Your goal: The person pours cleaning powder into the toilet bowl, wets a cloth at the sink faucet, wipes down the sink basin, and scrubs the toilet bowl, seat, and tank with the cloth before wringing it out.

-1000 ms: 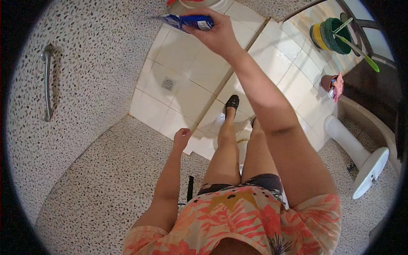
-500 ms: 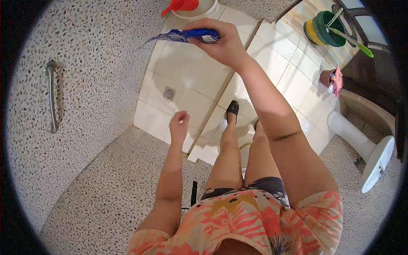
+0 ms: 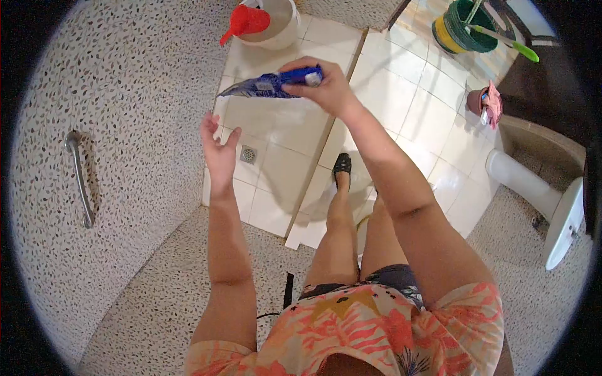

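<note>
My right hand (image 3: pixel 329 91) is closed around the thick end of a blue plastic packet (image 3: pixel 273 84) with a whitish patch. The packet lies sideways, and its crumpled, narrower end points left. Just below that end, my left hand (image 3: pixel 219 145) is raised, thumb and fingers apart. It holds nothing and does not touch the packet. Under the hands are cream floor tiles (image 3: pixel 288 128) with a square metal drain (image 3: pixel 249 154).
A white bucket (image 3: pixel 285 31) with a red dipper (image 3: pixel 249 22) stands ahead. To the right are a green-and-yellow bucket (image 3: pixel 448 36) with brushes, a small bin (image 3: pixel 476 102) with pink cloth, and a pedestal sink (image 3: pixel 564 222). A metal grab bar (image 3: pixel 78 178) is on the left wall. A low ledge (image 3: pixel 326 138) crosses the floor.
My left hand has moved up and left toward the packet's narrow end, and its fingers have spread. My right hand with the packet sits slightly lower in view. More of the white bucket shows.
</note>
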{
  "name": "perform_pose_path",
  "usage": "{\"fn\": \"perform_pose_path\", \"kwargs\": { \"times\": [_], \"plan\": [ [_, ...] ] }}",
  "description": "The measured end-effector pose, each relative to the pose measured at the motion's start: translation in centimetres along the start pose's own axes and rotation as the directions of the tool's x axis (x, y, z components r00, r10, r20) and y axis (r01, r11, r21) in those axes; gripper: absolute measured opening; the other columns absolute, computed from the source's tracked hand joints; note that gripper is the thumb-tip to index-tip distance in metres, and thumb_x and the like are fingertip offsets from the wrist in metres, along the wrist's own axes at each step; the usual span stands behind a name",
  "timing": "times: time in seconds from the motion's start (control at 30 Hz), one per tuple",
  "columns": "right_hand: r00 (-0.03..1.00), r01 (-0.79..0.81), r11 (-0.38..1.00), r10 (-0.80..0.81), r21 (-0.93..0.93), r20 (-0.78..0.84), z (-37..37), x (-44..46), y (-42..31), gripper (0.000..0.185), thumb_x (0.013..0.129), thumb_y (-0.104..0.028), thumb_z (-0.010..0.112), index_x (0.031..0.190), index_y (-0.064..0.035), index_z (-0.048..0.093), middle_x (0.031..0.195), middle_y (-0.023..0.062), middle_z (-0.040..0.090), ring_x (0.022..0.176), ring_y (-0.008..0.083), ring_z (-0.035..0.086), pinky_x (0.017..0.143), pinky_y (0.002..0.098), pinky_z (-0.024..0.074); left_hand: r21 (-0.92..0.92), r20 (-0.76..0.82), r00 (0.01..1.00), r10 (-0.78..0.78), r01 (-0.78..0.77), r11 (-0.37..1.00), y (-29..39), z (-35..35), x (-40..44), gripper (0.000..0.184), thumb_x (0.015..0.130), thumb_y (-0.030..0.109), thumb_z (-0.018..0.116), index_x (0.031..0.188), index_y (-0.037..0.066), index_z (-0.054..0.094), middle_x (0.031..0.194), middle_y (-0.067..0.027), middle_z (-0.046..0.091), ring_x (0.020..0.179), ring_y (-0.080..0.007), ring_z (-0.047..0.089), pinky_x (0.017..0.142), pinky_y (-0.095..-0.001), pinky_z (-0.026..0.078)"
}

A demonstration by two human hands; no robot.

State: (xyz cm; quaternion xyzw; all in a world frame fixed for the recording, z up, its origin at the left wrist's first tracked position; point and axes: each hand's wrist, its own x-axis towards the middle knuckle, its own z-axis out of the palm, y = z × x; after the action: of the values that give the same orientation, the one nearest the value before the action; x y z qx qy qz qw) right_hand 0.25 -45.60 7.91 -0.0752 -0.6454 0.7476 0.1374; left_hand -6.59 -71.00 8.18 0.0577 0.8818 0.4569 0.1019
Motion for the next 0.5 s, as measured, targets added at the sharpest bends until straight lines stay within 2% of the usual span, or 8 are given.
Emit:
{"fn": "perform_pose_path", "kwargs": {
  "times": [0.07, 0.13, 0.2, 0.27, 0.3, 0.37, 0.43, 0.5],
  "plan": [
    [0.987, -0.154, 0.97, 0.16, 0.188, -0.017, -1.4, 0.0, 0.7, 0.028, 0.075, -0.004, 0.07, 0.101, -0.002, 0.062, 0.096, 0.0069, 0.065, 0.084, 0.0173, 0.063, 0.079, 0.0304, 0.051, 0.0, 0.09, 0.993, 0.078, -0.079, 0.997, 4.0, 0.4, 0.7, 0.072, 0.071, 0.009, 0.072, 0.133, 0.008, 0.035, 0.129, -0.0104, 0.045, 0.117, -0.0215, 0.042, 0.098, -0.0425, 0.031],
    [0.964, -0.151, 0.712, 0.259, 0.686, -0.057, -2.1, -0.8, 2.1, 0.03, 0.078, -0.004, 0.066, 0.106, -0.0039, 0.059, 0.093, 0.0071, 0.064, 0.082, 0.0186, 0.063, 0.076, 0.0328, 0.0527, -0.054, 0.163, 0.978, 0.128, -0.12, 0.991, 6.0, 0.7, 1.7, 0.072, 0.072, 0.01, 0.072, 0.134, 0.007, 0.036, 0.131, -0.0116, 0.044, 0.117, -0.0217, 0.042, 0.099, -0.0408, 0.032],
    [0.958, -0.117, 0.602, 0.277, 0.79, -0.069, -2.1, -1.9, 3.7, 0.035, 0.078, 0.0, 0.062, 0.111, -0.0025, 0.053, 0.096, 0.0089, 0.063, 0.084, 0.0216, 0.063, 0.078, 0.0363, 0.0529, -0.12, 0.236, 0.954, 0.183, -0.158, 0.98, 7.5, 1.6, 2.8, 0.071, 0.073, 0.011, 0.072, 0.134, 0.006, 0.036, 0.132, -0.0128, 0.043, 0.118, -0.0219, 0.041, 0.099, -0.0391, 0.032],
    [0.933, -0.095, 0.326, 0.359, 0.941, -0.03, -1.5, -3.2, 4.9, 0.032, 0.08, 0.0, 0.059, 0.111, -0.0016, 0.053, 0.1, 0.01, 0.063, 0.088, 0.0234, 0.063, 0.081, 0.0386, 0.0523, -0.343, 0.278, 0.951, 0.136, -0.034, 0.939, 8.8, 2.8, 3.6, 0.053, 0.074, 0.01, 0.072, 0.122, 0.003, 0.05, 0.122, -0.0126, 0.053, 0.113, -0.0197, 0.046, 0.095, -0.0328, 0.037],
    [0.955, -0.117, 0.29, 0.295, 0.95, 0.028, -1.6, -4.0, 7.1, 0.039, 0.082, -0.008, 0.06, 0.118, -0.0004, 0.048, 0.114, 0.015, 0.058, 0.103, 0.0289, 0.058, 0.093, 0.044, 0.0454, -0.347, 0.295, 0.945, 0.144, -0.034, 0.937, 10.2, 3.1, 3.6, 0.053, 0.074, 0.01, 0.072, 0.122, 0.003, 0.05, 0.122, -0.0126, 0.053, 0.113, -0.0197, 0.046, 0.095, -0.0328, 0.037],
    [0.942, -0.135, 0.218, 0.331, 0.967, 0.057, -0.9, -4.7, 9.0, 0.042, 0.082, -0.009, 0.06, 0.121, 0.0004, 0.046, 0.116, 0.0149, 0.057, 0.106, 0.0283, 0.056, 0.096, 0.0438, 0.0429, 0.191, 0.249, 0.967, -0.048, -0.001, 0.982, 13.6, 3.5, 2.9, 0.029, 0.075, 0.009, 0.071, 0.101, 0.0, 0.063, 0.105, -0.01, 0.062, 0.109, -0.0165, 0.049, 0.09, -0.0281, 0.04],
    [0.936, -0.103, 0.259, 0.351, 0.96, 0.006, -0.8, -5.1, 8.0, 0.039, 0.083, -0.008, 0.06, 0.12, 0.0006, 0.049, 0.11, 0.0143, 0.06, 0.098, 0.0263, 0.06, 0.091, 0.0416, 0.0471, 0.126, 0.225, 0.949, 0.221, -0.253, 0.959, 13.3, 4.3, 2.6, 0.015, 0.074, 0.009, 0.071, 0.086, 0.001, 0.066, 0.092, -0.007, 0.065, 0.107, -0.018, 0.051, 0.088, -0.0301, 0.041],
    [0.947, -0.123, 0.274, 0.32, 0.954, 0.031, -1.5, -5.7, 7.6, 0.056, 0.083, -0.007, 0.06, 0.134, -0.0052, 0.036, 0.123, 0.012, 0.052, 0.111, 0.024, 0.052, 0.098, 0.0391, 0.0414, 0.183, 0.273, 0.771, 0.576, -0.629, 0.756, 14.3, 5.1, 0.8, 0.013, 0.072, 0.012, 0.071, 0.084, 0.006, 0.067, 0.093, -0.0041, 0.064, 0.107, -0.0222, 0.052, 0.096, -0.0399, 0.035]
  ]
}}
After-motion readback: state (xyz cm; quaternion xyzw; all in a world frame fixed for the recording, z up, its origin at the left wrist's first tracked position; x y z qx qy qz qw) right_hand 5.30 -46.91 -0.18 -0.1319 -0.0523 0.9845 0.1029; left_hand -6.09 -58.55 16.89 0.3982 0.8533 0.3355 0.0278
